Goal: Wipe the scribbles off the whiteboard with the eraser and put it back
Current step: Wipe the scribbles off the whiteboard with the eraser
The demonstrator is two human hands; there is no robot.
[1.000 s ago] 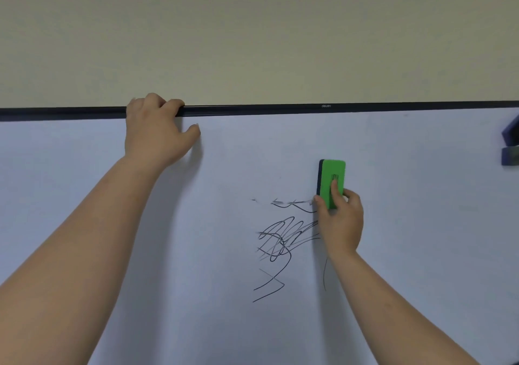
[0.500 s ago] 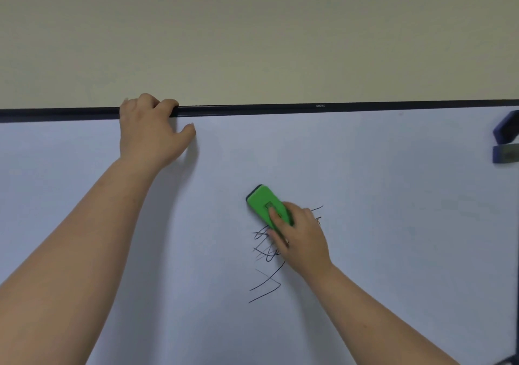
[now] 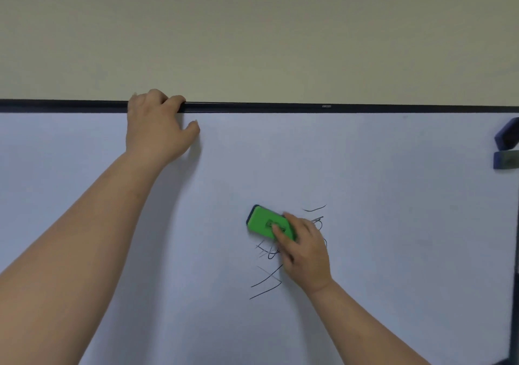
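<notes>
A green eraser (image 3: 262,221) with a dark underside lies flat against the whiteboard (image 3: 393,238), tilted with its long side running left to right. My right hand (image 3: 304,252) presses it to the board, fingers on its back. Black scribbles (image 3: 266,283) remain below the eraser, and a few strokes show to its right, partly hidden by my right hand. My left hand (image 3: 157,129) grips the board's black top frame (image 3: 280,107), fingers hooked over the edge.
Two dark blue erasers (image 3: 507,147) stick to the board at the far right edge. A beige wall (image 3: 252,33) rises above the frame. The board's dark right frame edge (image 3: 515,280) shows at the far right.
My right hand swept the eraser from the scribbles' upper right to the left and down. The eraser turned from upright to lying sideways, and the upper strokes have thinned. My left hand stayed on the frame.
</notes>
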